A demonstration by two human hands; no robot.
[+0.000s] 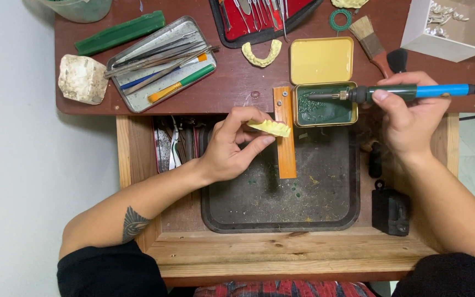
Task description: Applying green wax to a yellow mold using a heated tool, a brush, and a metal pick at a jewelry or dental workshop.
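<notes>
I look straight down on a dark reddish workbench against a pale wall, with a wooden pull-out drawer below it holding a dark, speckled tray.

My left hand hovers over the tray's upper left part. Its thumb and fingertips are pinched closed on a small yellow dental cast, a curved piece with a scalloped edge. The cast's long axis runs left to right, tilted a little downward to the right, and its right end overlaps an upright orange wooden peg that juts from the bench edge.

My right hand is wrapped firmly around an electric wax tool with a green and blue handle, its cord leaving at the right. The tool lies nearly level, pointing left. Its metal tip rests inside an open yellow tin, in the lower half filled with green wax.

So the cast lies down and to the left of the tool's tip, near it, with the peg between them. The left hand is the one holding the cast.

Farther out: a metal tray of instruments, a green wax bar, a white stone block, a spare yellow arch, a brush and a white box.
</notes>
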